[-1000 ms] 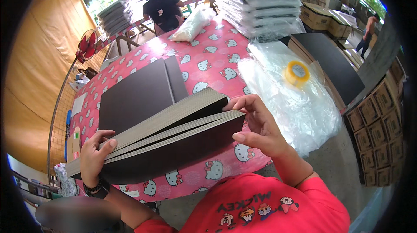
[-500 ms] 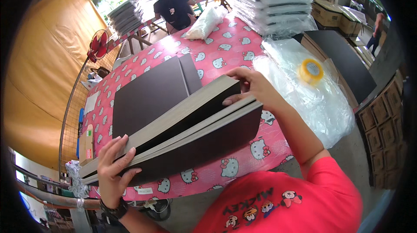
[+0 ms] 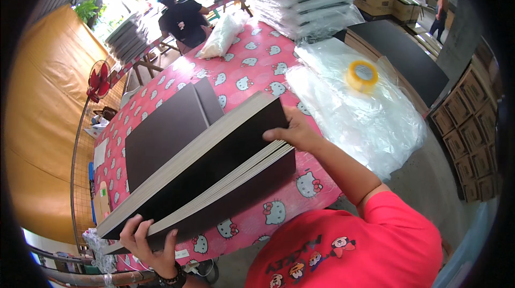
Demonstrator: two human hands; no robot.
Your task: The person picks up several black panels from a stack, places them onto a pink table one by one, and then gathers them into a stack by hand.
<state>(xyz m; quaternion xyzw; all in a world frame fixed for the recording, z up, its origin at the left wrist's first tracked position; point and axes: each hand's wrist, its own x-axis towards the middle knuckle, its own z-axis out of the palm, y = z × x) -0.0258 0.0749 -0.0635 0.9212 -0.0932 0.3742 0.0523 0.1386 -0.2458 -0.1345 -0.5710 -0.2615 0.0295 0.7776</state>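
A large, thick album (image 3: pixel 214 146) with black faces and pale page edges is held tilted above the table, parted into two thick sections. Its lower left end rests in my left hand (image 3: pixel 147 245), fingers at the gap and thumb spread along the lower section. At the upper right end my right hand (image 3: pixel 295 130) grips the raised section, thumb on its black face and the other fingers mostly hidden behind. Beyond it, a flat dark cover or album (image 3: pixel 166 127) with a spine-like crease lies on the pink patterned tablecloth (image 3: pixel 275 213).
Clear plastic bags (image 3: pixel 386 122) lie at the right with a yellow tape roll (image 3: pixel 361 76) on top. Behind stands a stack of plastic-wrapped items (image 3: pixel 300 1). Cartons (image 3: pixel 466 132) are piled far right. A red fan (image 3: pixel 99 80) stands left; a person (image 3: pixel 183 20) sits beyond the table.
The gap between the album's sections has widened, baring more of the black face. My left hand has slid down toward the lower corner. The whole view has shifted slightly.
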